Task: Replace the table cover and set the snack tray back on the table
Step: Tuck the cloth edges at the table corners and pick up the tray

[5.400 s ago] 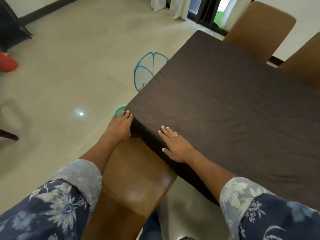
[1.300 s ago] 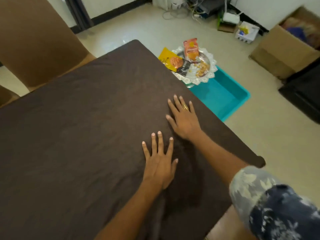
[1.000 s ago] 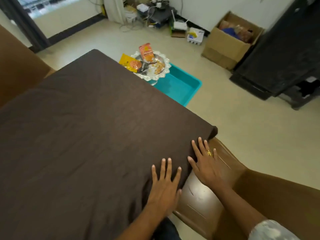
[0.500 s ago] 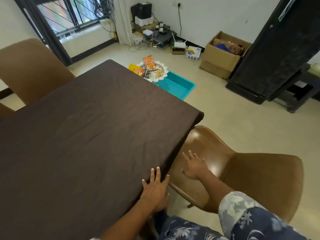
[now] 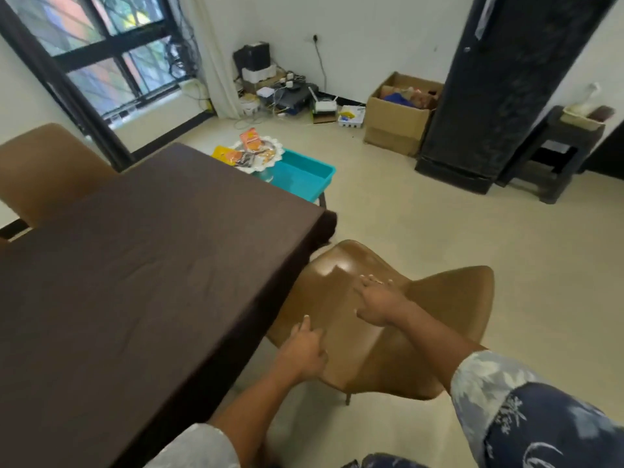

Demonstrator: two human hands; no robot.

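A dark brown cover [image 5: 145,265] lies spread flat over the table and hangs down its near edge. Beyond the table's far corner, a white lacy snack tray [image 5: 256,153] holds orange and yellow packets and rests on the edge of a teal tub [image 5: 304,175]. My left hand [image 5: 302,352] hovers off the table beside the hanging cover, fingers loosely curled, holding nothing. My right hand [image 5: 376,302] is over the seat of a brown chair [image 5: 398,319], fingers spread and empty.
Another brown chair [image 5: 47,170] stands at the table's far left side. A cardboard box [image 5: 398,119], a tall black cabinet [image 5: 499,96], a dark stool [image 5: 560,150] and a tangle of cables and devices [image 5: 283,96] line the far wall.
Both hands smoothed the cover on the tabletop, then slid off its edge. My left hand has left the cloth and my right hand has moved over the chair seat. My view has lifted toward the room.
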